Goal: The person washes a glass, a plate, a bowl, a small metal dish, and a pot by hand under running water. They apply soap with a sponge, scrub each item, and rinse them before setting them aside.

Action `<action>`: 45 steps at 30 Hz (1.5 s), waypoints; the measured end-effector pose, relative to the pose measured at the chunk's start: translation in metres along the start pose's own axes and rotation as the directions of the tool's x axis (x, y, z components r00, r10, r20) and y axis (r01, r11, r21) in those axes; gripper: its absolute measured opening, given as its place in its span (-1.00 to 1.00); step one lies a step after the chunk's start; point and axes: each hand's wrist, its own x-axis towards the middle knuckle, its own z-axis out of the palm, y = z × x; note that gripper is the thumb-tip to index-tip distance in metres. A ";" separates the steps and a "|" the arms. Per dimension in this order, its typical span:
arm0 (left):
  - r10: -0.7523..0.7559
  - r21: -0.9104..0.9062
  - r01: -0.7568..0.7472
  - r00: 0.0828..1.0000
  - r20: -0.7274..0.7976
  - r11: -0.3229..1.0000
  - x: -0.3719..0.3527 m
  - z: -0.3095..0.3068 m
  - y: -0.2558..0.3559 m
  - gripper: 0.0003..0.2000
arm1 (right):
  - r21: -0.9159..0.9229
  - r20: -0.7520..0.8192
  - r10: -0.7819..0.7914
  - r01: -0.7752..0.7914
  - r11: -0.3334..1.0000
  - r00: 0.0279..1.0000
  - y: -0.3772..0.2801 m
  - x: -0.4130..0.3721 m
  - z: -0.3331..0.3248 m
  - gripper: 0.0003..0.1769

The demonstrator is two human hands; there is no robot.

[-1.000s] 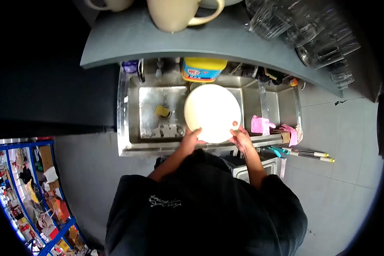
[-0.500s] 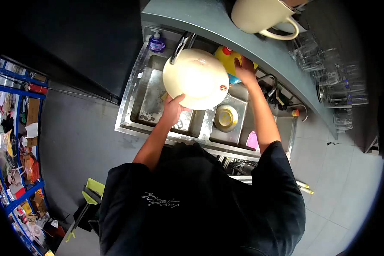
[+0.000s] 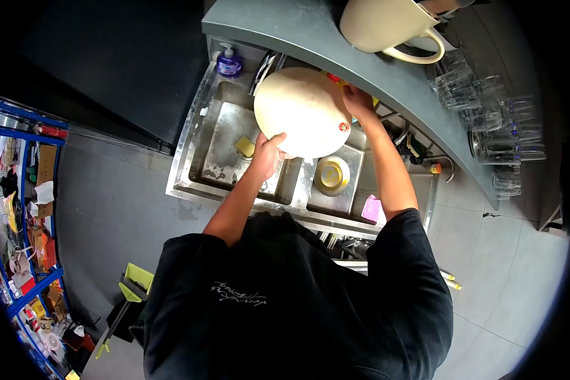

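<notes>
A large cream plate with a small red mark is held over the steel double sink. My left hand grips its lower left edge, thumb on top and fingers underneath. At the plate's upper right edge is my right hand, its fingertips hidden behind the rim. The yellow bottle shows only in small parts behind the plate and that hand. A yellow sponge lies in the left basin. In the right basin sits a metal bowl.
Above the sink, a grey shelf carries a cream mug and several glasses. A purple soap bottle stands at the sink's back left corner. A pink cloth lies right of the bowl.
My left hand and the plate have moved right, toward my right hand. The plate now covers most of the yellow bottle, and the sponge has come into fuller view.
</notes>
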 end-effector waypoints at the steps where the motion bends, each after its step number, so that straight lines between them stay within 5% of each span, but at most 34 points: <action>1: -0.005 -0.007 0.005 1.000 0.007 1.000 0.001 -0.002 -0.002 -0.68 | 0.014 -0.015 -0.013 0.013 1.000 1.000 0.000 -0.001 0.000 -0.62; 16: -0.057 -0.005 0.058 0.996 0.065 0.998 0.004 -0.016 -0.009 -0.63 | 0.007 0.062 0.026 -0.026 1.000 0.998 -0.004 0.002 -0.005 -0.59; 19: -0.095 0.022 0.093 0.992 0.086 0.995 0.001 -0.043 -0.019 -0.60 | 0.083 -0.040 -0.129 0.132 0.988 0.991 -0.004 0.007 -0.014 -0.53; 22: -0.072 0.032 0.071 0.997 0.023 0.997 -0.025 -0.068 -0.016 -0.58 | 0.214 -0.240 -0.059 0.112 0.970 0.969 -0.050 -0.005 -0.021 -0.52; 23: -0.090 0.053 0.091 0.996 -0.027 0.994 -0.033 -0.085 -0.017 -0.57 | 0.111 -0.333 -0.073 0.116 0.987 0.940 -0.056 -0.004 -0.004 -0.61; 25: -0.120 0.091 0.132 0.985 -0.123 0.987 -0.047 -0.116 -0.016 -0.56 | 0.488 -0.039 -0.042 0.056 0.871 0.998 -0.071 -0.001 0.021 -0.67; 27: -0.098 0.112 0.125 0.970 -0.222 0.986 -0.067 -0.140 -0.007 -0.57 | 0.558 -0.070 -0.212 0.214 0.802 0.975 -0.075 0.007 0.066 -0.72; 28: -0.084 0.119 0.120 0.959 -0.270 0.986 -0.075 -0.149 -0.003 -0.58 | 0.421 0.056 -0.192 0.151 0.894 0.980 -0.080 0.011 0.088 -0.72; 31: -0.070 0.105 0.100 0.964 -0.256 0.989 -0.091 -0.165 0.011 -0.59 | 0.509 0.311 -0.132 -0.048 0.860 0.941 -0.089 0.025 0.164 -0.60; 35: -0.029 0.107 0.063 0.956 -0.291 0.992 -0.097 -0.177 0.022 -0.62 | 0.183 0.280 -0.176 0.128 0.975 0.944 -0.112 0.029 0.194 -0.55; 40: 0.017 0.083 0.010 0.948 -0.318 0.997 -0.092 -0.174 0.037 -0.65 | 0.306 0.250 -0.044 -0.036 0.951 0.967 -0.116 0.027 0.194 -0.68; 45: 0.019 0.161 0.026 0.962 -0.272 0.987 -0.079 -0.180 0.045 -0.65 | 0.248 0.225 -0.146 0.088 0.965 0.963 -0.117 0.020 0.183 -0.70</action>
